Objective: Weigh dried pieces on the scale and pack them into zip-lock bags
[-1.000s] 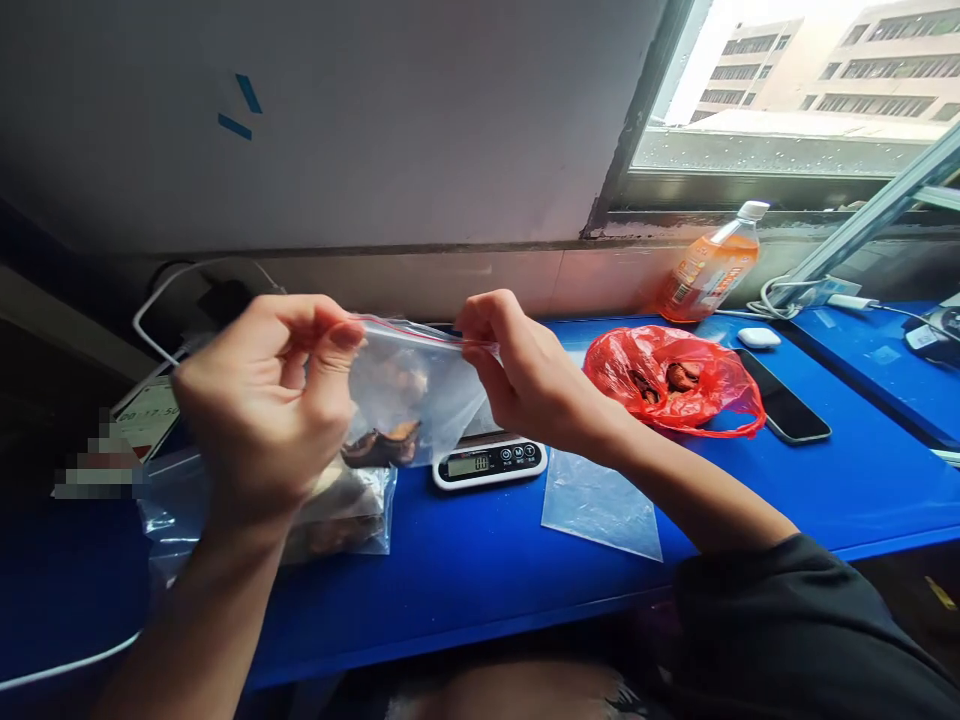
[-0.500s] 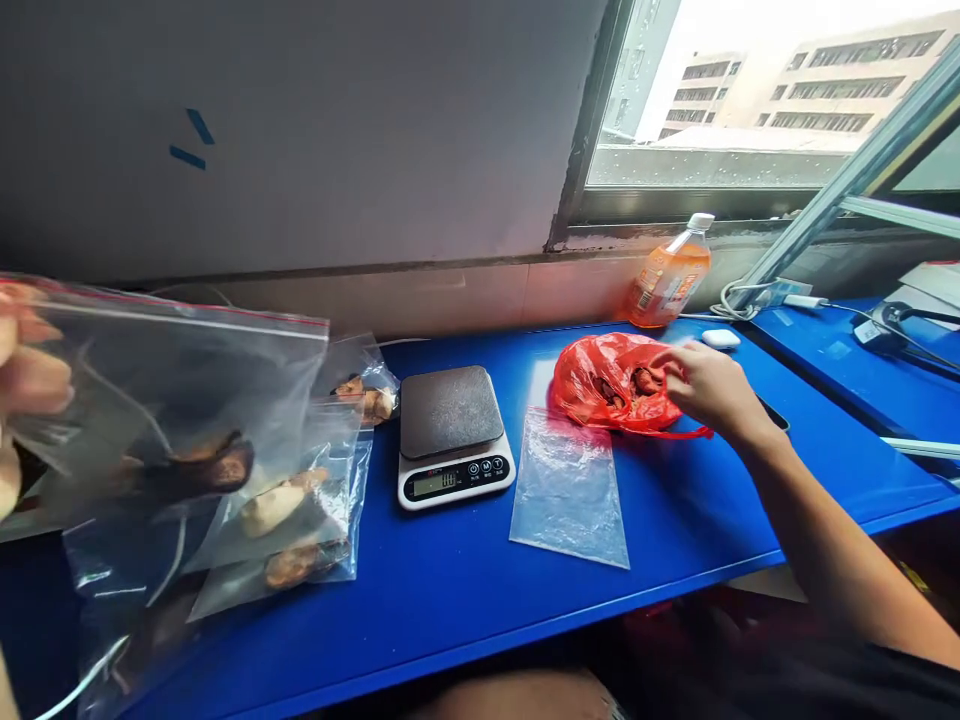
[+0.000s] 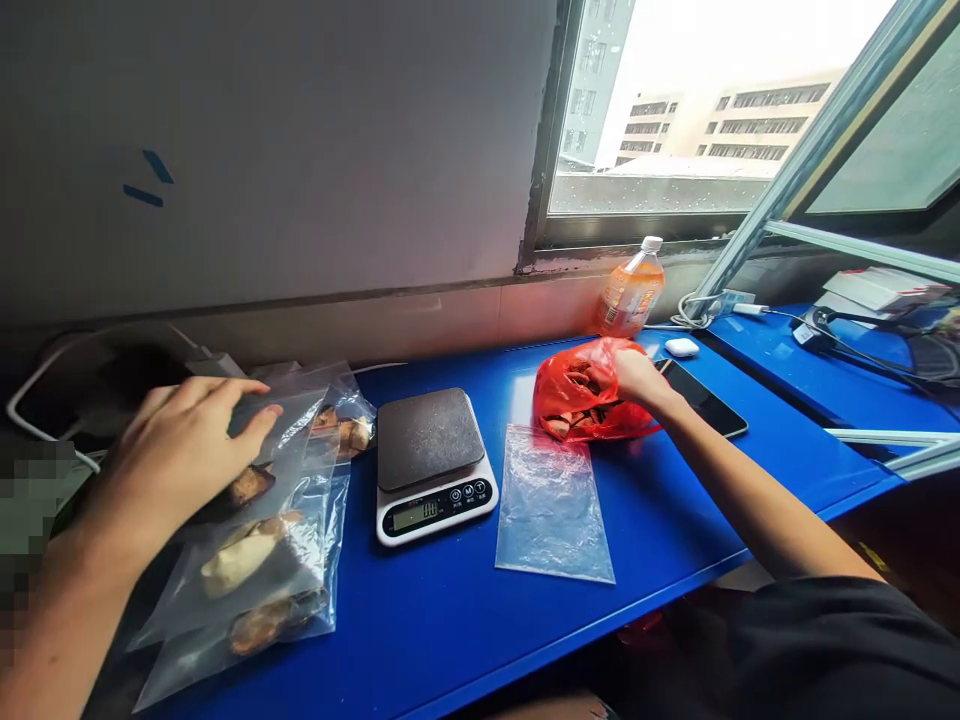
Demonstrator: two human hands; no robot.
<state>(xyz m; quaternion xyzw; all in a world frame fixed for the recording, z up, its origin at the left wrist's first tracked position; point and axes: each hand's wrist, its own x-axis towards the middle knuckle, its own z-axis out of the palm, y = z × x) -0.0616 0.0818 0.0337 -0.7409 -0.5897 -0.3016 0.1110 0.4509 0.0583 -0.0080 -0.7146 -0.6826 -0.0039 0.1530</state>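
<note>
My left hand [image 3: 191, 445] is open, thumb and fingers apart, over clear zip bags [image 3: 304, 560] lying overlapped on the left. The bags hold brown and pale pieces that look like mushrooms [image 3: 251, 550]. At the right, my right hand [image 3: 641, 375] reaches into the mouth of a red plastic bag [image 3: 551, 385]; its fingers are hidden in there. Dark brown and pale mushroom-like pieces [image 3: 585, 415] show through the bag's opening. An empty clear bag [image 3: 555, 520] lies flat in front of it. Between the two groups stands a kitchen scale [image 3: 431, 440], its plate bare, its display near 0.0.
An orange drink bottle [image 3: 634, 290] stands against the wall behind the red bag. Beside that bag lie a phone [image 3: 705, 400] and a white earbud case [image 3: 682, 347]. A metal frame [image 3: 780, 190], cables and a black adapter [image 3: 817, 330] are at the right of the blue table [image 3: 442, 620].
My left hand has let go of the zip bag it held up, which now lies on the others. My right hand has moved from beside the red bag into its mouth. The view has shifted.
</note>
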